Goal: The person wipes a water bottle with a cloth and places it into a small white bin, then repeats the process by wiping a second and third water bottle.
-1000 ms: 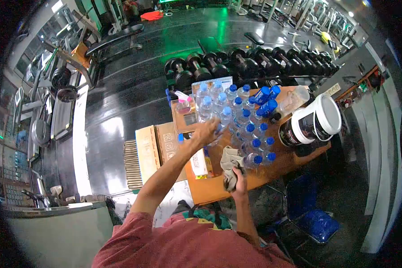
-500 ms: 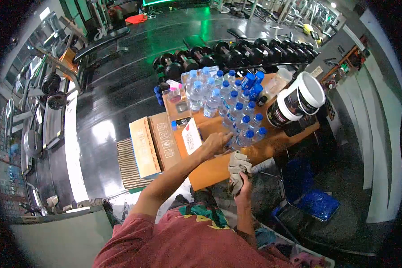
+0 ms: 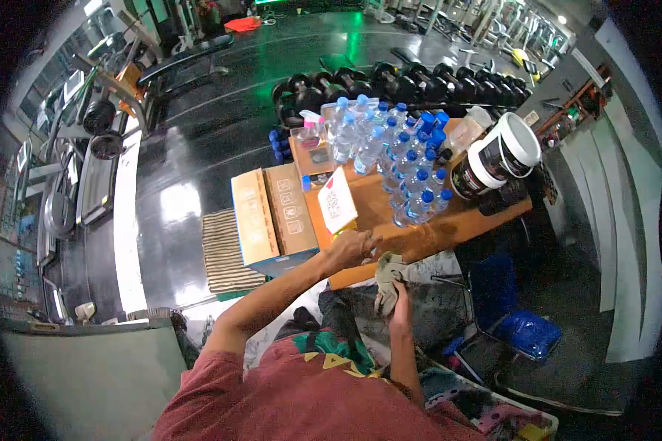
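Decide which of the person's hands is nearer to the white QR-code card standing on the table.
Left. The left hand rests at the table's near edge, just below the card. The right hand is lower, off the table, gripping a grey cloth.

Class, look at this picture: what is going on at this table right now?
A person in a red shirt stands at a wooden table in a gym. The right hand grips a grey cloth at the table's near edge. The left hand rests at that edge beside the cloth; whether it holds anything is unclear. Many water bottles with blue caps stand crowded on the table, next to a large white-lidded tub. A cardboard box sits to the left.
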Motion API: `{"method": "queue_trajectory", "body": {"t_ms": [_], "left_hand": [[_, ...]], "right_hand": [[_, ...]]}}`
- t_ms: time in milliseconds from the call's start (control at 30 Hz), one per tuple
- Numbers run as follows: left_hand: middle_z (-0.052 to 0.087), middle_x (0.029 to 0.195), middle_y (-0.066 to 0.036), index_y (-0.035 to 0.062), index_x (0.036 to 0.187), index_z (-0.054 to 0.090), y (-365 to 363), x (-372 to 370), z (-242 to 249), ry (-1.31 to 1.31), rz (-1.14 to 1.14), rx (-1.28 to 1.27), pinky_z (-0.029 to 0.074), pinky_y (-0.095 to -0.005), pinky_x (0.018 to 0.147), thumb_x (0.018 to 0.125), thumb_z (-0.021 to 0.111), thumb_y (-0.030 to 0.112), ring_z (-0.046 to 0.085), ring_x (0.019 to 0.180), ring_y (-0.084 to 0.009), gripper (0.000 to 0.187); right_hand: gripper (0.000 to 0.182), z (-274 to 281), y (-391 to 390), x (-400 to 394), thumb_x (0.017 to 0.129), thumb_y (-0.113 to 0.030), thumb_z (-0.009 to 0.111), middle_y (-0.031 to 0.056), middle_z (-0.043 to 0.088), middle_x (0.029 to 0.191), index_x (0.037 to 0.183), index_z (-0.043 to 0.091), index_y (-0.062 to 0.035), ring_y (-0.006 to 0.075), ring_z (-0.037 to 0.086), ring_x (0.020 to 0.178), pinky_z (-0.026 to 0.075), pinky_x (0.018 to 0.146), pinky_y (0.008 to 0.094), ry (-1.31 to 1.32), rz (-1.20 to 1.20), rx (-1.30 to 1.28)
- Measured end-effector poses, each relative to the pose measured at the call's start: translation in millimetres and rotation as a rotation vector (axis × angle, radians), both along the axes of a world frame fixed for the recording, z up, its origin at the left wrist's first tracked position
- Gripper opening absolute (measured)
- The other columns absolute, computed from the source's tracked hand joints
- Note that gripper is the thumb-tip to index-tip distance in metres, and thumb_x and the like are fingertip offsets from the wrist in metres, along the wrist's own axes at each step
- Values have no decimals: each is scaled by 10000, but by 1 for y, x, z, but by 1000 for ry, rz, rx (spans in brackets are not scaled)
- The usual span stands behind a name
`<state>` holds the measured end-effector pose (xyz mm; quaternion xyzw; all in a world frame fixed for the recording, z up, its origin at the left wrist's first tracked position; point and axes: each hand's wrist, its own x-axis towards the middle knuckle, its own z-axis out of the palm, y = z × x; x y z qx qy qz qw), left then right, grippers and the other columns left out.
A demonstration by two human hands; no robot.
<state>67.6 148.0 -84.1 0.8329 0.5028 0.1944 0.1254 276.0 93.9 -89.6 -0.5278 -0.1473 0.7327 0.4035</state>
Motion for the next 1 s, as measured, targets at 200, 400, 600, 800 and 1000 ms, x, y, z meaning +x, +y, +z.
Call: {"method": "queue_trajectory", "body": {"t_ms": [200, 400, 600, 800, 1000], "left_hand": [[523, 1133, -192, 60, 1260, 377, -19, -12, 12, -169, 65, -56, 498, -431, 777, 739, 684, 277, 577, 946, -365, 643], [441, 1277, -203, 54, 1340, 296, -33, -21, -26, -484, 121, -157, 400, -424, 954, 668, 774, 332, 452, 1156, -366, 870], [461, 1270, -183, 37, 1292, 385, -28, -13, -92, -654, 149, -123, 340, -420, 1002, 647, 781, 293, 422, 1181, -367, 799], [494, 1221, -142, 41, 1238, 440, -46, -13, -75, -774, 143, -167, 366, -372, 991, 667, 778, 218, 475, 1149, -274, 686], [550, 1065, -117, 13, 1128, 524, -95, -26, -2, -1112, 426, -301, 420, -341, 886, 629, 820, 254, 543, 1005, -234, 628]], "right_hand": [[176, -4, 1, -24, 838, -193, 559, 36, 567, 823, 970, 526, -82, 163, 558, 660, 483, 515, 294, 205, 39, 56], [152, -1, 35, -34, 848, -196, 548, 40, 558, 801, 946, 532, -81, 171, 558, 649, 478, 515, 285, 92, -79, 130], [121, -28, 58, -40, 894, -186, 465, 40, 533, 671, 938, 511, -83, 162, 541, 548, 469, 475, 285, 30, 187, 205], [193, -9, 47, -53, 888, -142, 475, 31, 552, 699, 1065, 507, -70, 127, 523, 534, 455, 472, 274, -161, 287, 259], [326, 46, 40, -74, 860, -107, 543, 52, 592, 921, 1174, 487, -37, 121, 579, 712, 482, 567, 252, -59, 481, 349]]}}
